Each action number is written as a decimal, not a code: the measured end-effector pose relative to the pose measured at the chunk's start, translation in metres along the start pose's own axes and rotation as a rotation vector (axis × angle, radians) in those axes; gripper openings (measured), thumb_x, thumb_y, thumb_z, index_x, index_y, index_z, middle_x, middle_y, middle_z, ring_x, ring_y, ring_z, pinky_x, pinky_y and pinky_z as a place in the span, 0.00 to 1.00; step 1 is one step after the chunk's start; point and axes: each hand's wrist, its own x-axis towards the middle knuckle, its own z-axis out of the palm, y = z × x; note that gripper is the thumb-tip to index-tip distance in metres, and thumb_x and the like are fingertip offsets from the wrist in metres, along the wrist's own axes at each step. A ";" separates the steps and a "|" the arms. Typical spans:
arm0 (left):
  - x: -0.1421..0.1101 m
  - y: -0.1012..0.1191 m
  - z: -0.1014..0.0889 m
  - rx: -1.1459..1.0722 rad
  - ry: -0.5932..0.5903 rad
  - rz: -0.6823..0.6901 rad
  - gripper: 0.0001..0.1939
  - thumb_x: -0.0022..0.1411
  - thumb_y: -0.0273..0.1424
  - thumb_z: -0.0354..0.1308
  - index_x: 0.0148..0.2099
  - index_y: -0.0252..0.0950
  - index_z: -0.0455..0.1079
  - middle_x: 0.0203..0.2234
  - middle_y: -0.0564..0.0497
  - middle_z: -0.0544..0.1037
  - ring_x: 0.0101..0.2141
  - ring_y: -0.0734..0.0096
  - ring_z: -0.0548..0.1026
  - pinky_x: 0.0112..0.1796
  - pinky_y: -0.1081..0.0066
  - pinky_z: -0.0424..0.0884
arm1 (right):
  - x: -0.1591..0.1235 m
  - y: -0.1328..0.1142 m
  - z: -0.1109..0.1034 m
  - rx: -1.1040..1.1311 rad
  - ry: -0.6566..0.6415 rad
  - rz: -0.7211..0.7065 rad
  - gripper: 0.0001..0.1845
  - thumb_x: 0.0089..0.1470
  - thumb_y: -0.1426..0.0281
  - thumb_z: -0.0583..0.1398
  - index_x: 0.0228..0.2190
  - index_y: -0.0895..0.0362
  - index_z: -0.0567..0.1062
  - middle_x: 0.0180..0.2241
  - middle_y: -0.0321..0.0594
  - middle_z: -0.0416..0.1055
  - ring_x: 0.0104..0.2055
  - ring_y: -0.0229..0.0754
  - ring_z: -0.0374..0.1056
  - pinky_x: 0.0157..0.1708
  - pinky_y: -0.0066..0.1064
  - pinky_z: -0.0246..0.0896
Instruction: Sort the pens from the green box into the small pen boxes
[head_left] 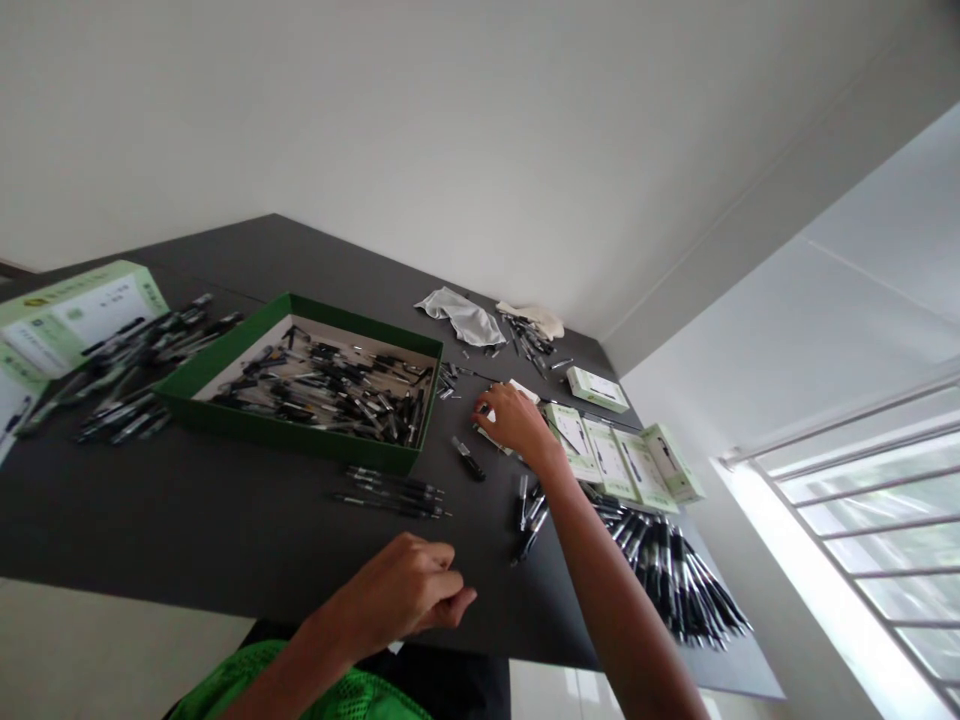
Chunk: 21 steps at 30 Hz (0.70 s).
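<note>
My left hand [416, 588] is curled above the table's near edge. A small white bit shows beneath it; what the fingers hold, if anything, is hidden. Farther out, my right hand [511, 418] reaches over a pale packet [523, 391], its fingertips bent together around something small and dark that I cannot make out. Left of that hand lies a short black pen cap [469, 459] with a clear end. Several black pens without caps [394, 492] rest in a row in front of the green box. More capped pens [531, 518] lie beside my right forearm.
A green open box [300, 430] holds many loose pen parts. Pens [142, 365] pile up at left by a pale green carton [82, 315]. At right are flattened pen boxes [619, 462], a closed box [597, 389] and fanned pens [679, 575]. Plastic bags [463, 317] lie behind.
</note>
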 end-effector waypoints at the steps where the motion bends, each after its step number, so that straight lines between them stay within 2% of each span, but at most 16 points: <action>1: 0.000 0.000 0.000 -0.003 -0.003 0.001 0.18 0.64 0.25 0.63 0.22 0.37 0.67 0.18 0.57 0.68 0.18 0.76 0.61 0.23 0.68 0.49 | -0.001 -0.001 0.001 -0.015 -0.015 0.009 0.09 0.62 0.67 0.64 0.40 0.56 0.83 0.44 0.48 0.78 0.51 0.50 0.71 0.51 0.37 0.63; 5: -0.002 0.000 0.001 -0.001 -0.017 0.004 0.16 0.63 0.25 0.65 0.24 0.37 0.68 0.19 0.57 0.69 0.19 0.76 0.63 0.24 0.68 0.50 | -0.008 0.002 0.001 -0.050 -0.067 0.042 0.11 0.64 0.71 0.59 0.40 0.57 0.83 0.44 0.50 0.78 0.50 0.51 0.72 0.50 0.37 0.63; 9: -0.002 0.000 0.000 -0.009 -0.021 0.008 0.17 0.65 0.26 0.64 0.24 0.37 0.68 0.20 0.57 0.69 0.19 0.76 0.64 0.23 0.68 0.51 | -0.013 0.008 -0.001 -0.042 -0.088 0.036 0.13 0.66 0.70 0.58 0.41 0.57 0.83 0.44 0.48 0.79 0.49 0.47 0.73 0.49 0.33 0.63; 11: 0.001 0.002 -0.004 -0.041 -0.029 -0.007 0.14 0.67 0.26 0.64 0.27 0.38 0.70 0.21 0.57 0.71 0.21 0.75 0.67 0.24 0.69 0.54 | -0.009 0.009 -0.001 -0.034 -0.073 0.021 0.13 0.67 0.70 0.57 0.42 0.57 0.83 0.44 0.47 0.79 0.48 0.46 0.73 0.49 0.32 0.63; 14: 0.006 0.006 -0.013 -0.133 -0.057 -0.045 0.05 0.68 0.23 0.62 0.40 0.39 0.74 0.29 0.57 0.78 0.30 0.74 0.75 0.30 0.73 0.64 | 0.009 0.010 0.002 -0.029 -0.035 -0.004 0.13 0.68 0.71 0.56 0.44 0.57 0.82 0.44 0.46 0.79 0.48 0.45 0.73 0.50 0.31 0.63; 17: 0.009 0.009 -0.019 -0.216 -0.063 -0.053 0.12 0.67 0.19 0.61 0.47 0.40 0.73 0.38 0.56 0.82 0.41 0.70 0.78 0.43 0.73 0.70 | 0.036 0.010 0.009 -0.031 0.008 -0.037 0.13 0.68 0.73 0.57 0.47 0.57 0.80 0.46 0.48 0.77 0.51 0.46 0.71 0.52 0.33 0.63; 19: 0.009 0.009 -0.020 -0.233 -0.058 -0.058 0.12 0.67 0.19 0.60 0.48 0.39 0.73 0.39 0.55 0.81 0.41 0.70 0.78 0.45 0.73 0.70 | 0.052 0.008 0.013 -0.032 0.025 -0.075 0.13 0.67 0.73 0.58 0.50 0.58 0.79 0.50 0.50 0.75 0.53 0.47 0.70 0.54 0.35 0.63; 21: 0.007 0.008 -0.020 -0.222 -0.067 -0.090 0.11 0.68 0.21 0.62 0.50 0.39 0.74 0.37 0.54 0.80 0.37 0.71 0.78 0.40 0.74 0.71 | 0.063 0.004 0.015 -0.030 0.023 -0.140 0.14 0.66 0.74 0.60 0.52 0.58 0.78 0.52 0.49 0.74 0.55 0.47 0.69 0.55 0.35 0.63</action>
